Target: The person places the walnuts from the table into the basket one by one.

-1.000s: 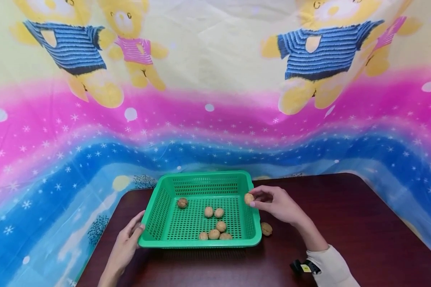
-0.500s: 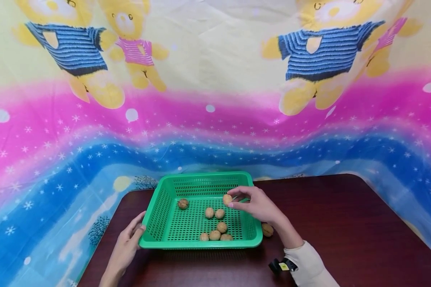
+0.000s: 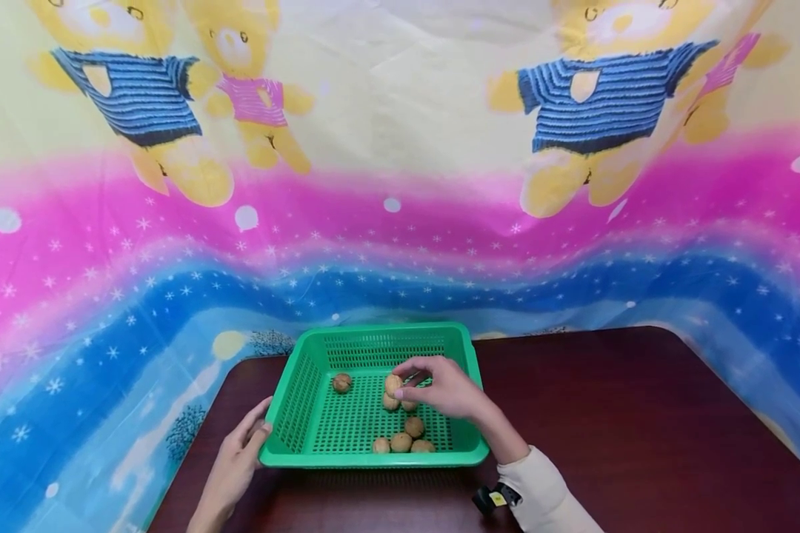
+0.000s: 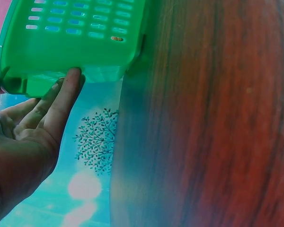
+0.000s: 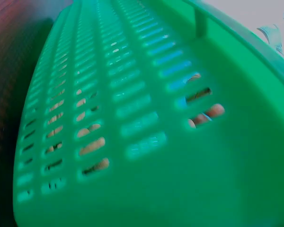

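Observation:
A green plastic basket point(image 3: 373, 459) with slotted walls stands on the table and holds several walnuts. My right hand point(image 3: 443, 386) is inside its space, pinching a walnut point(image 3: 392, 384) between thumb and fingers just above two others, which it partly covers. A darker walnut point(image 3: 341, 383) lies alone at the left; a small group point(image 3: 401, 443) sits by the front wall. At the left side, my left hand point(image 3: 236, 451) holds the basket's rim, thumb at the edge; the left wrist view has its fingers point(image 4: 66, 101) along the outer wall. The right wrist view mostly contains basket wall point(image 5: 203, 179).
The dark wooden table point(image 3: 607, 414) extends to the right of the basket and in front of it. Behind hangs a printed cloth point(image 3: 400, 222) with bears and snowflakes. A black wrist strap device point(image 3: 496, 498) is on my right sleeve.
My right hand has carried the pinched walnut leftward from the basket's right rim to above the middle walnuts. A walnut on the table at right is now hidden behind my arm. The left hand stays.

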Demonstrator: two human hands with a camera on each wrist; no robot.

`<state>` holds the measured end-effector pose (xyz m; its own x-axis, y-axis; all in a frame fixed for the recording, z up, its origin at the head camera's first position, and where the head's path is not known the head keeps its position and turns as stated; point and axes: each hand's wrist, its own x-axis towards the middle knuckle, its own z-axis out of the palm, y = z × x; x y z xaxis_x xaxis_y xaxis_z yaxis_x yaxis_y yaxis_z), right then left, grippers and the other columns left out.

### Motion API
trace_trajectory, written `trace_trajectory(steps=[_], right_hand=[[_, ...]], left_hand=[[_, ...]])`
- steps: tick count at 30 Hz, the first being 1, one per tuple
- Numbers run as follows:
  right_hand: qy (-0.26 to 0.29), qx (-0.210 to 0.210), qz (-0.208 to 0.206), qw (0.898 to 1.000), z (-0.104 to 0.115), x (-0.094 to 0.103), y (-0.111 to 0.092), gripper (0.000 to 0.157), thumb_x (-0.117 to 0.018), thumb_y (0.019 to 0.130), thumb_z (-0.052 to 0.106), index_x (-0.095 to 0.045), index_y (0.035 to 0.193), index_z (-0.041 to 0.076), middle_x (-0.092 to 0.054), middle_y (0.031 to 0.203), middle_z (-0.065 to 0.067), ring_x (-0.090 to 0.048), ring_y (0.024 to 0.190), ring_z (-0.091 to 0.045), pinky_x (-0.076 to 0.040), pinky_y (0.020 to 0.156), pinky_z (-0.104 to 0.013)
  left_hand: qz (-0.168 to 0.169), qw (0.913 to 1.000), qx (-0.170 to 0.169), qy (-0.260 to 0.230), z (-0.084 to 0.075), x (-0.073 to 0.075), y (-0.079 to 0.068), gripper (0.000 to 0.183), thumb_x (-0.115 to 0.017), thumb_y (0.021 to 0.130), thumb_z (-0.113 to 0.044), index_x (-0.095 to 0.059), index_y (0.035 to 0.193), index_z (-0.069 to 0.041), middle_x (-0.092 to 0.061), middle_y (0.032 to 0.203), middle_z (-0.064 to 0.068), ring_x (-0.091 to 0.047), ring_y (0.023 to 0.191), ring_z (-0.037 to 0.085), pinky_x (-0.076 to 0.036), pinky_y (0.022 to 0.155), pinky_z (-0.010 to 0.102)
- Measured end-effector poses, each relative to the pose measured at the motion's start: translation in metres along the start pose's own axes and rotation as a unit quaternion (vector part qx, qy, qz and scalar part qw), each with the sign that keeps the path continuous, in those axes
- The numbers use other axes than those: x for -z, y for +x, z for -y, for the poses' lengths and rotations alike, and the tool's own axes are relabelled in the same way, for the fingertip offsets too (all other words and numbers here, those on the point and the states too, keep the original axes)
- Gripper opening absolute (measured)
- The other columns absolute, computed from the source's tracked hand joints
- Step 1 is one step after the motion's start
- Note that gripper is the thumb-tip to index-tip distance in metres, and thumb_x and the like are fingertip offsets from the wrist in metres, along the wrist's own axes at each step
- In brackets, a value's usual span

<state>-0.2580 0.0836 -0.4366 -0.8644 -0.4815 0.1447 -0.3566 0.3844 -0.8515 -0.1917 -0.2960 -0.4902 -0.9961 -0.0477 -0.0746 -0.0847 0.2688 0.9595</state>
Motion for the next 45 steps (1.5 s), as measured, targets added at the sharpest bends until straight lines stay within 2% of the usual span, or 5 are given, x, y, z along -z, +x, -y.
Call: trace_trajectory(steps=[6,24,33,39,45], right_hand=[[0.001,-0.007,0.010,1.000,-0.002,-0.006,0.002,0.028,-0.079,0.100,0.027,-0.077,0.127,0.019,-0.075,0.125,-0.002,-0.071,0.108,-0.020,-0.060,0.083,-0.037],[-0.019,-0.017,0.033,0.999,-0.010,-0.012,0.007,0.026,-0.080,0.100,0.026,-0.078,0.125,0.020,-0.075,0.119,0.000,-0.071,0.109,-0.026,-0.060,0.085,-0.039],[-0.030,-0.016,0.034,0.999,-0.009,-0.009,0.006,0.031,-0.079,0.100,0.027,-0.077,0.129,0.016,-0.076,0.127,-0.005,-0.072,0.110,-0.023,-0.060,0.087,-0.039],[-0.011,-0.010,0.002,1.000,-0.007,0.002,0.003,0.033,-0.076,0.103,0.028,-0.074,0.134,0.018,-0.074,0.133,-0.009,-0.073,0.115,-0.023,-0.061,0.090,-0.040],[-0.013,-0.001,-0.037,0.999,-0.012,0.030,-0.011,0.033,-0.074,0.104,0.032,-0.074,0.135,0.020,-0.074,0.133,-0.007,-0.070,0.117,-0.022,-0.060,0.094,-0.039]], left_hand=[[-0.001,1.0000,0.003,-0.002,0.001,-0.001,-0.002,0.058,-0.048,0.117,-0.036,-0.033,0.170,-0.020,-0.054,0.158,0.025,-0.078,0.105,0.016,-0.067,0.080,0.040],[-0.004,0.9999,0.001,0.011,0.003,0.002,-0.002,0.058,-0.047,0.117,-0.039,-0.033,0.170,-0.021,-0.055,0.156,0.024,-0.076,0.104,0.012,-0.067,0.079,0.036],[0.003,0.9998,-0.017,0.014,0.001,0.001,0.001,0.058,-0.047,0.117,-0.039,-0.033,0.170,-0.020,-0.056,0.156,0.024,-0.075,0.104,0.009,-0.066,0.079,0.033],[0.007,0.9997,-0.019,0.010,0.001,0.001,0.002,0.059,-0.047,0.117,-0.040,-0.033,0.170,-0.021,-0.056,0.156,0.026,-0.075,0.107,0.009,-0.066,0.080,0.033],[0.007,0.9997,-0.024,0.009,0.001,0.002,0.001,0.058,-0.047,0.117,-0.039,-0.033,0.170,-0.020,-0.057,0.154,0.026,-0.076,0.106,0.011,-0.066,0.078,0.033]])
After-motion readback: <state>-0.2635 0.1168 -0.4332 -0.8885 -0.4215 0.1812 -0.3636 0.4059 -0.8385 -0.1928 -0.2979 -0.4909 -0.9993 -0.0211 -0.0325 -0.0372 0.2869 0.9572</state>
